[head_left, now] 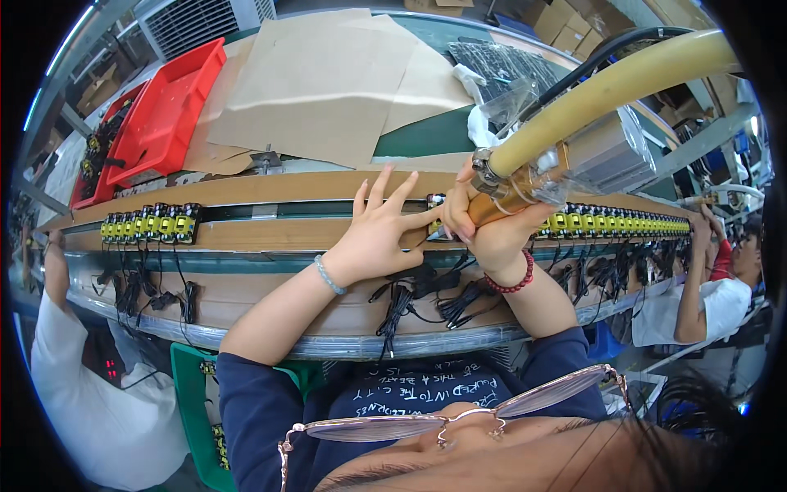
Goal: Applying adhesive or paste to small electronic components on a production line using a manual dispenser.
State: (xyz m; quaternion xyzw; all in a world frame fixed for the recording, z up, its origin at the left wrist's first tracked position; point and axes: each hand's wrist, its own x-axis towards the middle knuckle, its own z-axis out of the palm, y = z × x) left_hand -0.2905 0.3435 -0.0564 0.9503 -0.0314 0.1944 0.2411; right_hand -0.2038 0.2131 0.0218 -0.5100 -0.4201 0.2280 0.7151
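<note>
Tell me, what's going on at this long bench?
A person's right hand grips an amber tool with a yellow hose, its tip near the rail. The left hand, spread open, is beside the tip. Yellow-and-black parts stand in rows to both sides, black cables trailing on the near side.

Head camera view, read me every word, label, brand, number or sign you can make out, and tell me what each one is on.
Navy shirt: several lines of white lettering, upside down here; I won't copy the wording.
Red glowing marks at lower left: too small to read.
Black-and-yellow parts: any print is too small to read.
Hose-fed tool in the right hand: no lettering I can make out.
</note>
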